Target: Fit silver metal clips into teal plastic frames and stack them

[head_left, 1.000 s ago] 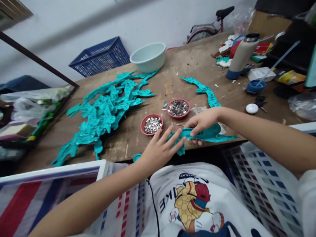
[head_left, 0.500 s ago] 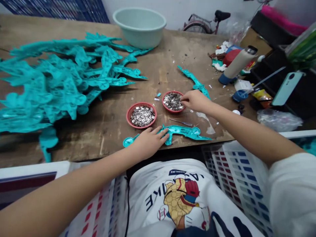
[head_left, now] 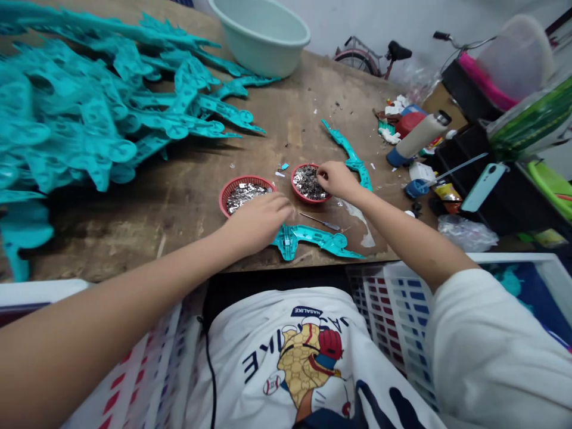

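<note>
My right hand [head_left: 338, 180] is at the right edge of a small red basket [head_left: 295, 189] of small metal pieces. Its fingertips are pinched together over the pieces; whatever they hold is too small to make out. My left hand [head_left: 259, 221] is raised between the other red basket [head_left: 222, 199], also filled with shiny metal bits, and a turquoise plastic part [head_left: 313, 234] at the table's front edge. Motion smears its fingers, and it covers the part's left end. Between the baskets and that part lies a thin screwdriver [head_left: 320, 222].
A large heap of turquoise parts [head_left: 89, 101] covers the left of the table, beside a pale green basin [head_left: 263, 39]. Another turquoise part [head_left: 351, 156] lies behind my right hand. A bottle [head_left: 420, 138], a phone [head_left: 485, 187] and a plastic bag [head_left: 468, 231] crowd the right.
My left hand has lifted off the turquoise part and moved up toward the left basket. My right hand remains pinched at the right basket. The view has shifted slightly.
</note>
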Demonstrator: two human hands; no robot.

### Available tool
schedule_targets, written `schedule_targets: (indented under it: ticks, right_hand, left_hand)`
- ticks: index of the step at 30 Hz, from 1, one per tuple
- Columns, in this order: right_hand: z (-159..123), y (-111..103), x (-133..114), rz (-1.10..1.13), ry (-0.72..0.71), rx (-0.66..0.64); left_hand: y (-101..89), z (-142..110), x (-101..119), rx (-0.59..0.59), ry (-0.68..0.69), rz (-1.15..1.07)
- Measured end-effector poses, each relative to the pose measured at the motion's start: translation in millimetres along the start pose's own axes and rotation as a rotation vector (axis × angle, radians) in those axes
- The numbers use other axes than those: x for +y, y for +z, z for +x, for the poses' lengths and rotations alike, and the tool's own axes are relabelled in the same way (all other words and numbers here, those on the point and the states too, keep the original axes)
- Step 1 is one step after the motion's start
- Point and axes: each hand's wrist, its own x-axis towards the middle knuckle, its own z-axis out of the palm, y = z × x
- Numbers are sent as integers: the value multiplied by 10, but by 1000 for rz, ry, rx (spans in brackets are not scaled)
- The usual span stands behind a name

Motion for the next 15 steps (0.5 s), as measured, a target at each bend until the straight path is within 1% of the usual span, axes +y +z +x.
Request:
schedule_targets:
  ticks: [1,3,5,7,8,10,12,15]
  right_hand:
    - [-14,-17,10,71,56,44]
    - [-45,-46,35,282,170,103]
    - [-88,-68,62,568,251,121]
    - [-145,-82,81,854,293,115]
    - [-176,-86,85,966,297,115]
    - [-233,-83,82,1107,295,128]
    - [-268,-64,65,1163,310,152]
    - [-263,-18,31,1185,376,176]
  left_hand:
    - [0,19,-52,-3,-94,11]
    - [55,31,-165,-76,-262,19]
    - [158,31,-277,-168,-378,-21]
    - [256,39,-371,-196,-468,-95]
    - [291,46,-408,-189,-498,-124]
    - [319,59,-463,-190,-525,-147]
    - [296,61,-487,-215,-511,-132]
    - [224,41,-470,-259,-481,-87]
